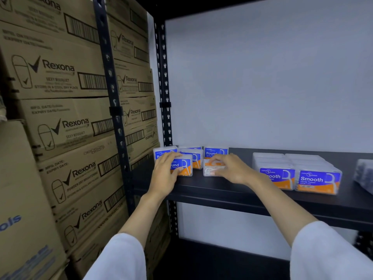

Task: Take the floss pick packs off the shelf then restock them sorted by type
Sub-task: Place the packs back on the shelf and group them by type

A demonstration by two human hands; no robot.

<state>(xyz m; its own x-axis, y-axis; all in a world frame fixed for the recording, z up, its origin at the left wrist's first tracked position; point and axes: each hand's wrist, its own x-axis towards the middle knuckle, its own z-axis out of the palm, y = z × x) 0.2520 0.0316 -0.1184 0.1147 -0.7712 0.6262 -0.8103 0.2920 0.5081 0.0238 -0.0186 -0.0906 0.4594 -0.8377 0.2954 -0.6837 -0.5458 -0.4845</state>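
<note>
Several clear "Round" floss pick packs [215,152] with blue and orange labels stand at the left end of the black shelf [222,194]. My left hand [164,174] grips the front left Round pack [184,167], thumb on its face and fingers over its top. My right hand [232,168] holds another pack [210,170] beside it, fingers laid over its top; its label is hidden. To the right, two rows of "Smooth" packs [319,181] stand in line, their labels facing me.
Stacked Rexona cartons [60,122] fill the rack to the left, behind a black perforated upright [113,98]. A clear bag of dark items [365,174] sits at the shelf's far right. The white wall [262,87] backs the shelf.
</note>
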